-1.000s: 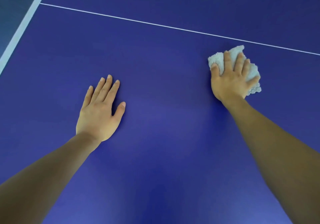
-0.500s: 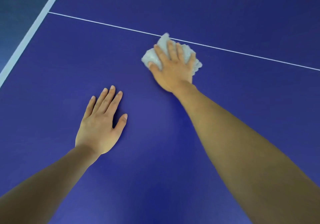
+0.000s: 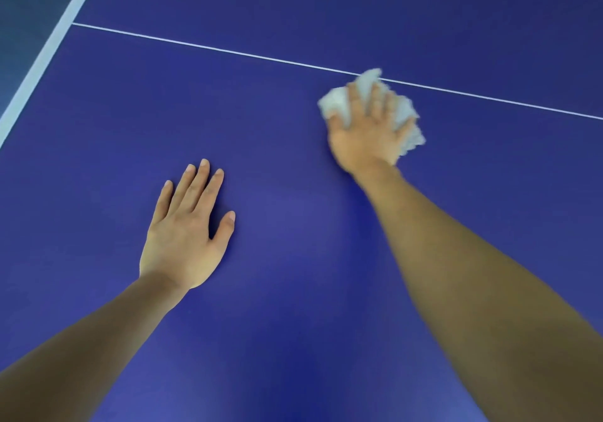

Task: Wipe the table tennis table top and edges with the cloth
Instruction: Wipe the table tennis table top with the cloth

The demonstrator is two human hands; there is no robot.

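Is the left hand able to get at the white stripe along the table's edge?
Probably yes: the left hand lies flat, holding nothing, and only bare blue top lies between it and the stripe.

Two bare arms, uncovered from forearm to fingertips. The left forearm [image 3: 81,340] fills the near left corner; its left hand [image 3: 186,242] shows short, rounded fingernails. The right forearm [image 3: 473,291] fills the near right; the right hand [image 3: 368,137] is motion-blurred.
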